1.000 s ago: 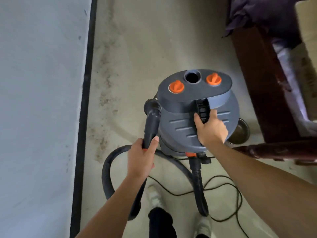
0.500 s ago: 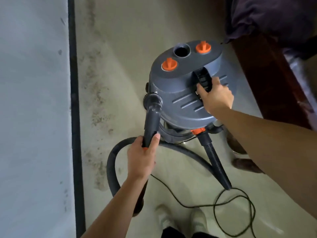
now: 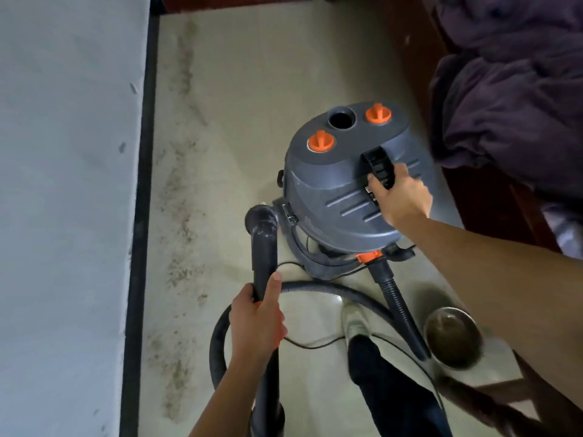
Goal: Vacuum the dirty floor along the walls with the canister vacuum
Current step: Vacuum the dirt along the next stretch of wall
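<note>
**Both grips on the vacuum, dirt streak to its left**

The grey vacuum (image 3: 340, 200) is over the floor (image 3: 252, 74), its lid tilted toward the person. Whether its base touches the floor cannot be told. The right grip (image 3: 400, 198) is clenched round the black handle (image 3: 380, 165) on the vacuum's top. The left grip (image 3: 257, 320) grasps the black wand (image 3: 264, 244), just left of the vacuum on the person's side, with the wand's open end up beside the vacuum's body. The hose (image 3: 400, 313) leaves the vacuum's near side at an orange collar and loops across the floor. A dirt streak (image 3: 179, 216) runs left of the vacuum, beside the baseboard (image 3: 143, 184) under the wall (image 3: 63, 184). A metal bowl (image 3: 452, 337) lies near-right of the vacuum, and purple bedding (image 3: 511, 105) is far-right.
</note>
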A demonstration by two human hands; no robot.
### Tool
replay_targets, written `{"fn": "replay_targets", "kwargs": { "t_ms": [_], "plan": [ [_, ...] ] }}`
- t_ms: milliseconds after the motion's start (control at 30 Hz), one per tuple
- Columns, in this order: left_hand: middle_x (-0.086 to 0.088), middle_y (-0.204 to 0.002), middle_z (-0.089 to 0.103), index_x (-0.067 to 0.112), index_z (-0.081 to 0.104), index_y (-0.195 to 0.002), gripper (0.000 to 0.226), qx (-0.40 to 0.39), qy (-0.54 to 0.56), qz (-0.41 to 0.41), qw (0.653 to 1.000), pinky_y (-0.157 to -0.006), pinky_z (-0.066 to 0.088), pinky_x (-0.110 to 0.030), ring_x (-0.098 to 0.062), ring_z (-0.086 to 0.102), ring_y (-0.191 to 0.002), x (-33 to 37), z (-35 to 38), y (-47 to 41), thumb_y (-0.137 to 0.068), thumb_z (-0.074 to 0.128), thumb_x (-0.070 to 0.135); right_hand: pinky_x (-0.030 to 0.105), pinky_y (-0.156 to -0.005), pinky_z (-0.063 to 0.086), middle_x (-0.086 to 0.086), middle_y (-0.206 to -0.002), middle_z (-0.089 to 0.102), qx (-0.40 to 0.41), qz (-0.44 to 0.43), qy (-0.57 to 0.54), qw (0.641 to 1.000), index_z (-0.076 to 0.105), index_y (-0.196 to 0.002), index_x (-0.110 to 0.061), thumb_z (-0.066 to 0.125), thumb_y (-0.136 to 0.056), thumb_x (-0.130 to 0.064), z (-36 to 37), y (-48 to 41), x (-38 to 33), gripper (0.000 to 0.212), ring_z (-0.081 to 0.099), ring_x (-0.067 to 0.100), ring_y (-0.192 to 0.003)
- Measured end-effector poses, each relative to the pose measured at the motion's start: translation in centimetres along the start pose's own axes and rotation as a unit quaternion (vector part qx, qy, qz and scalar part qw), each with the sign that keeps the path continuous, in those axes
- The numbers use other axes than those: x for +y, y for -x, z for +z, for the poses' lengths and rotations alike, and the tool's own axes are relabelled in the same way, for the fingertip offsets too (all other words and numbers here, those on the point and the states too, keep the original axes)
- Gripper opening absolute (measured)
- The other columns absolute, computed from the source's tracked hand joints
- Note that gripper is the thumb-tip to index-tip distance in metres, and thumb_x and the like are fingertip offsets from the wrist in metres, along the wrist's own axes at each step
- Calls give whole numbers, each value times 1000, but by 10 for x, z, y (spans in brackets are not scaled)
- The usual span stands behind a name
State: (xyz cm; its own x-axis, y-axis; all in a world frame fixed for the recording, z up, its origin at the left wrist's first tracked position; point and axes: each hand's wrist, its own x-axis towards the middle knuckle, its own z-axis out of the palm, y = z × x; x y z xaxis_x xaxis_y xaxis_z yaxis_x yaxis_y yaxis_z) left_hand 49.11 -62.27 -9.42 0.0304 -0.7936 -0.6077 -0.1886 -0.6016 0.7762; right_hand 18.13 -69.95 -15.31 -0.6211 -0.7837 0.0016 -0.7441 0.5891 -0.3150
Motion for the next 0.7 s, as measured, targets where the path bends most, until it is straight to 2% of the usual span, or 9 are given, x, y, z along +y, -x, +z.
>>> {"fn": "replay_targets", "kwargs": {
  "t_ms": [100, 267, 433, 567, 633, 700],
  "plan": [
    [-7, -51, 42, 9, 44, -74, 48, 4, 13, -3, 1000, -41, 36, -27, -19, 37, -41, 27, 21, -27, -86, 65, 50, 42, -68, 35, 27, -97, 66, 11, -22, 0, 1000, 48, -118, -11, 43, -91, -65, 2, -59, -6, 60, 61, 48, -92],
    [-3, -47, 43, 13, 46, -73, 44, 7, 18, -20, 1000, -40, 35, -26, -16, 38, -36, 62, 69, -75, -87, 65, 50, 42, -67, 34, 28, -97, 65, 10, -35, -13, 999, 48, -116, -11, 44, -90, -65, 9, -141, -12, 60, 61, 50, -92],
    [-6, -50, 42, 12, 46, -72, 46, 8, 36, -28, 999, -41, 37, -27, -17, 39, -39, 92, 107, -111, -85, 66, 51, 42, -68, 33, 28, -102, 65, -10, -32, -2, 999, 49, -120, -11, 46, -92, -64, 6, -205, -17, 60, 60, 49, -97],
    [-12, -54, 43, 7, 50, -80, 46, 26, 59, -30, 997, -42, 40, -30, -22, 41, -44, 110, 110, -127, -84, 69, 49, 42, -71, 35, 25, -110, 64, -36, -19, 16, 999, 46, -126, -8, 42, -95, -63, 2, -232, -29, 63, 59, 46, -103],
    [-14, -57, 45, 7, 49, -81, 46, 36, 67, -29, 997, -42, 41, -31, -25, 42, -47, 112, 102, -127, -83, 70, 49, 46, -82, 42, 23, -127, 57, -45, -9, 11, 999, 42, -136, -6, 43, -97, -57, 0, -229, -35, 65, 52, 42, -118],
    [-15, -58, 45, 8, 49, -80, 45, 52, 73, -30, 996, -42, 41, -30, -26, 42, -49, 110, 89, -121, -84, 69, 48, 52, -99, 38, 22, -142, 44, -43, -14, 16, 999, 33, -148, -6, 49, -97, -48, -2, -209, -36, 68, 40, 41, -130]
  ]
}}
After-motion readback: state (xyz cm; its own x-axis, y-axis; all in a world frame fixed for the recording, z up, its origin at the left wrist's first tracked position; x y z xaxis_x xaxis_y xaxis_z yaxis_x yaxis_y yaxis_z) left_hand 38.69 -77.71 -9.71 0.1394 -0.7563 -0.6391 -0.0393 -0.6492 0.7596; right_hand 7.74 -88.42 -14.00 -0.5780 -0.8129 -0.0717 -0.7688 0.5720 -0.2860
